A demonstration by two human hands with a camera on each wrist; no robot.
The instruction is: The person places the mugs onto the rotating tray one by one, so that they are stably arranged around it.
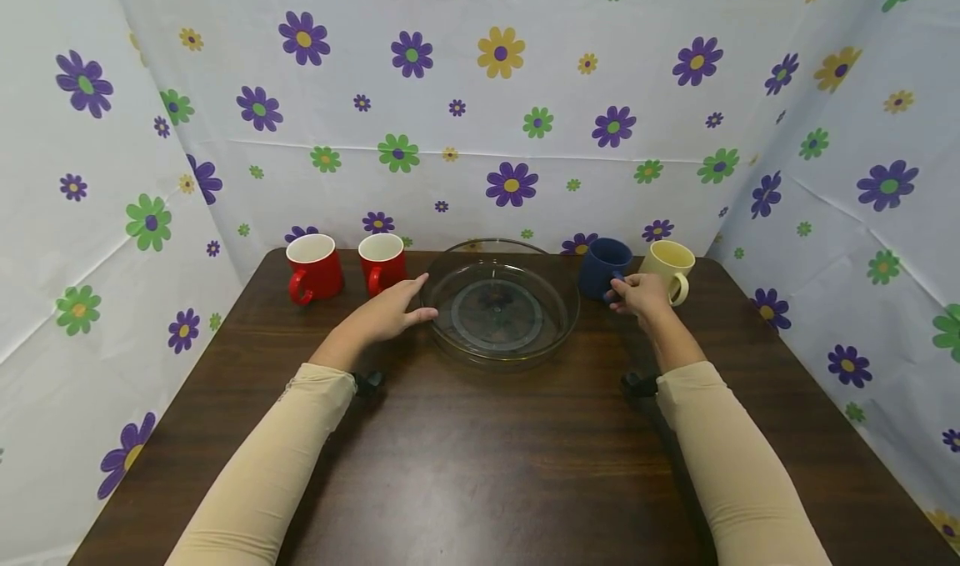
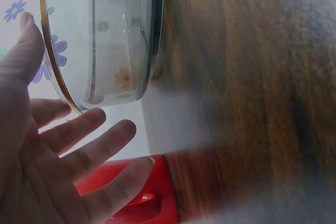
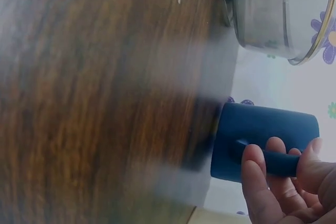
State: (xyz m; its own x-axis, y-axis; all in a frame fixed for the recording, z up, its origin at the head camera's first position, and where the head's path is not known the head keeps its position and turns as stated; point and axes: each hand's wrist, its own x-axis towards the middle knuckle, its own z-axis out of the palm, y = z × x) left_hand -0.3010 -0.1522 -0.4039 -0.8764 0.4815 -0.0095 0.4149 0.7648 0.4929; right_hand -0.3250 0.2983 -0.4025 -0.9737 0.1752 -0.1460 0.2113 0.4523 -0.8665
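A clear glass bowl (image 1: 497, 312) with a wide rim stands at the back middle of the table. My left hand (image 1: 382, 312) is at its left side, fingers spread; in the left wrist view the fingertips lie close to the bowl's rim (image 2: 59, 77), and whether they touch it I cannot tell. At the bowl's right stands a blue mug (image 1: 597, 270). My right hand (image 1: 647, 295) holds its handle, with thumb and fingers around it in the right wrist view (image 3: 286, 187). The mug looks upright, and whether its base touches the table is unclear.
Two red mugs, one farther left (image 1: 322, 274) and one nearer the bowl (image 1: 388, 272), stand left of it. A yellow mug (image 1: 678, 267) stands just right of the blue one, partly behind my right hand. Flower-patterned cloth (image 1: 465, 74) surrounds the dark wooden table (image 1: 480, 466).
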